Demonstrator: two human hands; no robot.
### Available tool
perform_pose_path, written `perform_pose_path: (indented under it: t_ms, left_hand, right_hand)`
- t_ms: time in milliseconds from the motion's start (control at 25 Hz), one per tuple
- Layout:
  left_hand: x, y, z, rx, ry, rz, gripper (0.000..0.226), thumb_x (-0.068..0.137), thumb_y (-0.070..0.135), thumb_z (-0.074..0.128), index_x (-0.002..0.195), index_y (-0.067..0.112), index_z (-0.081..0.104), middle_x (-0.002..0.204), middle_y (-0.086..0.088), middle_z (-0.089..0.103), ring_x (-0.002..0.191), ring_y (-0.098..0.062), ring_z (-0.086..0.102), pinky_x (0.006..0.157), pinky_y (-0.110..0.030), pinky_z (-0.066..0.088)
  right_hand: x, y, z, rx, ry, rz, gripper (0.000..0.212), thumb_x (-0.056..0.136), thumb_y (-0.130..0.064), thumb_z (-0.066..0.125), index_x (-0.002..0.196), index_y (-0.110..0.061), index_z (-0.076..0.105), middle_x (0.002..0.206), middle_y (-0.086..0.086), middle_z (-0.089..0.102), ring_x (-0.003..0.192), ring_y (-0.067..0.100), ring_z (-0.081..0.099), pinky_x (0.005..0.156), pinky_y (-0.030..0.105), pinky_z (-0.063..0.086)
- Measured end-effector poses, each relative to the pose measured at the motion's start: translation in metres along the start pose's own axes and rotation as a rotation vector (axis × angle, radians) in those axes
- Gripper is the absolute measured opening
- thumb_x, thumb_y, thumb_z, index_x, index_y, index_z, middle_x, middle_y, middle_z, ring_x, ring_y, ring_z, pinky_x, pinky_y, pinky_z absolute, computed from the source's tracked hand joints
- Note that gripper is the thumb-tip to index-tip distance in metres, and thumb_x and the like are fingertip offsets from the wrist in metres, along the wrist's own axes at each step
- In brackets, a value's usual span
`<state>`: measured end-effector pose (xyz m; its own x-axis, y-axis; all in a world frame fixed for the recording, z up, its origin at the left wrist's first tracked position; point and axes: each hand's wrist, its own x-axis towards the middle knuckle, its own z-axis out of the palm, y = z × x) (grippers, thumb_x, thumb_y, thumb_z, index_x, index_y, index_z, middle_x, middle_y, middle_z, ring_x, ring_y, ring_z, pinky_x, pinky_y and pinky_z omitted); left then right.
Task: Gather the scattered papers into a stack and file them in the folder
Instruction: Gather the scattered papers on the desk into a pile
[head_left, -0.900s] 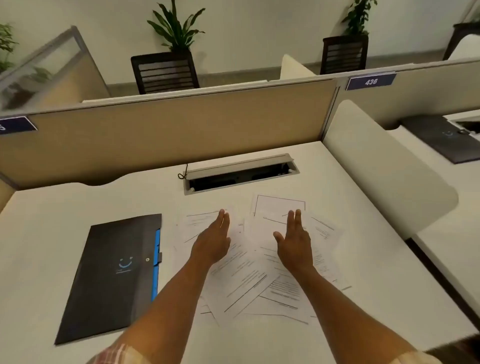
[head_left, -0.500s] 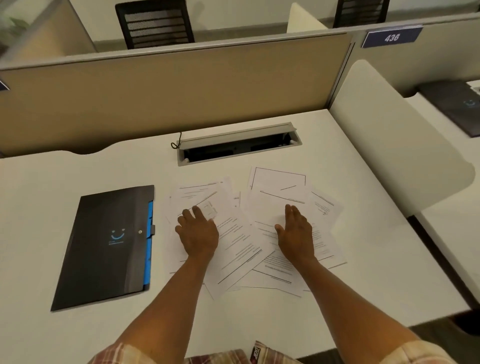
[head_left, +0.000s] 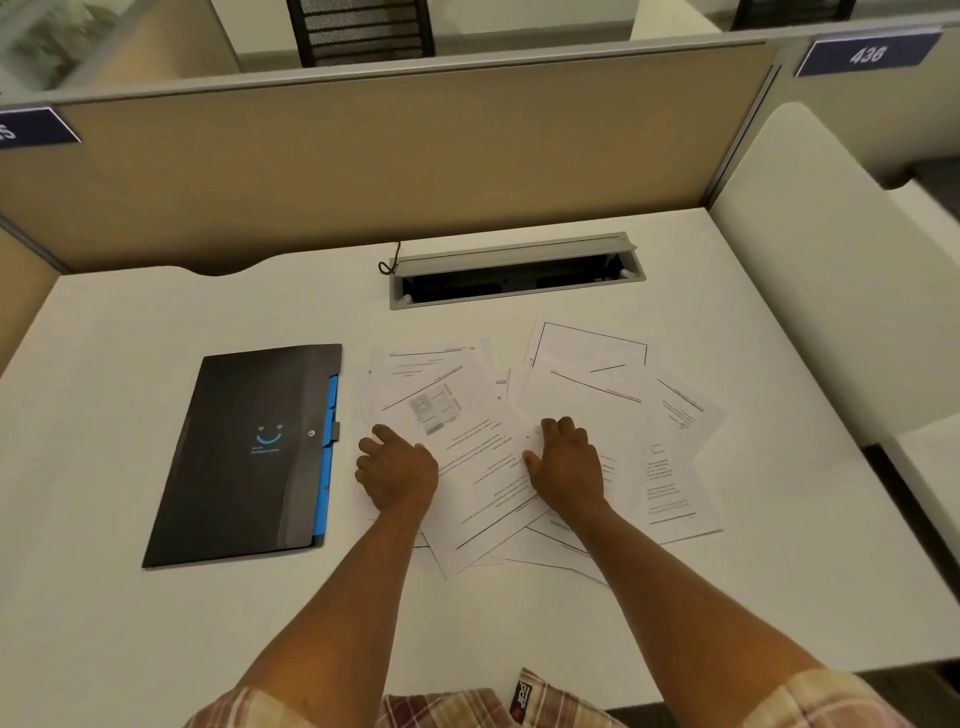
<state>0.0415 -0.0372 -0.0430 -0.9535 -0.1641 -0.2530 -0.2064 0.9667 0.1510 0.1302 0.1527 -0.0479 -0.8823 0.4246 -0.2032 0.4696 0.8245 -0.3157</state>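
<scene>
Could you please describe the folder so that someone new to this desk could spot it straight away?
On the white desk, look to the left of the scattered papers, just past the left hand. The folder lies flat and closed there. It is the only dark item on the desk, black with a small blue smile mark and blue tabs along its right edge.

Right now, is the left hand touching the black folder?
Apart. The head view shows a strip of bare white desk between the left hand, which rests on the scattered papers, and the blue-tabbed edge of the black folder.
</scene>
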Motion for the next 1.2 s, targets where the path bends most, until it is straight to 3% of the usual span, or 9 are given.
perform_pose_path:
  t_ms: [240,480,640,800,960,1080,1200]
  left_hand:
    - [-0.001,0.003,-0.004,-0.107,-0.030,-0.020,0.056,0.095,0.038,0.051,0.136,0.003,0.038,0.131,-0.020,0.050,0.111,-0.033,0.058,0.096,-0.041,0.049]
    - [0.008,0.004,-0.013,-0.477,-0.103,-0.189,0.051,0.093,0.030,0.059,0.134,0.004,0.043,0.130,-0.018,0.051,0.110,-0.035,0.060,0.092,-0.043,0.049]
    - [0.019,-0.009,-0.009,-0.679,-0.229,-0.187,0.024,0.093,0.028,0.060,0.104,0.007,0.062,0.104,-0.009,0.066,0.102,-0.034,0.063,0.078,-0.037,0.052]
    - [0.016,-0.008,-0.012,-0.754,-0.202,-0.123,0.038,0.099,0.030,0.052,0.127,0.005,0.055,0.127,-0.015,0.062,0.113,-0.035,0.061,0.090,-0.041,0.051]
    - [0.022,-0.015,-0.022,-0.928,-0.155,-0.015,0.042,0.101,0.030,0.047,0.136,0.007,0.048,0.133,-0.014,0.057,0.121,-0.034,0.055,0.103,-0.049,0.047]
    - [0.031,-0.019,-0.032,-1.035,-0.163,0.049,0.030,0.100,0.030,0.047,0.124,0.014,0.055,0.120,-0.010,0.063,0.111,-0.030,0.060,0.096,-0.051,0.051]
    - [0.036,-0.014,-0.040,-1.142,-0.269,0.022,0.023,0.100,0.031,0.048,0.116,0.019,0.059,0.112,-0.007,0.067,0.097,-0.023,0.064,0.088,-0.044,0.054]
  right_hand:
    - [0.002,-0.016,0.001,-0.085,-0.085,0.050,0.056,0.090,-0.043,0.062,0.129,-0.004,0.049,0.127,0.012,0.048,0.112,0.030,0.051,0.089,0.043,0.050]
    - [-0.001,-0.019,0.004,-0.105,-0.076,0.059,0.060,0.092,-0.038,0.062,0.136,-0.002,0.043,0.132,0.013,0.045,0.116,0.031,0.050,0.091,0.043,0.049]
    - [-0.002,-0.019,0.004,-0.065,-0.074,0.076,0.058,0.091,-0.037,0.064,0.133,-0.003,0.045,0.132,0.013,0.044,0.116,0.032,0.049,0.093,0.046,0.049]
    - [0.001,-0.019,0.001,0.011,-0.081,0.106,0.056,0.091,-0.041,0.063,0.130,-0.005,0.046,0.131,0.014,0.044,0.116,0.033,0.048,0.093,0.047,0.048]
    - [0.010,-0.017,-0.005,0.229,-0.069,0.132,0.063,0.090,-0.044,0.063,0.137,-0.007,0.044,0.133,0.015,0.049,0.123,0.035,0.048,0.099,0.048,0.046]
    - [0.015,-0.018,-0.008,0.481,-0.055,0.150,0.069,0.088,-0.047,0.067,0.142,-0.009,0.044,0.132,0.012,0.056,0.123,0.030,0.053,0.101,0.043,0.046]
    - [0.019,-0.015,-0.013,0.746,-0.098,0.197,0.069,0.087,-0.051,0.068,0.140,-0.012,0.047,0.117,0.005,0.064,0.114,0.026,0.061,0.097,0.040,0.050]
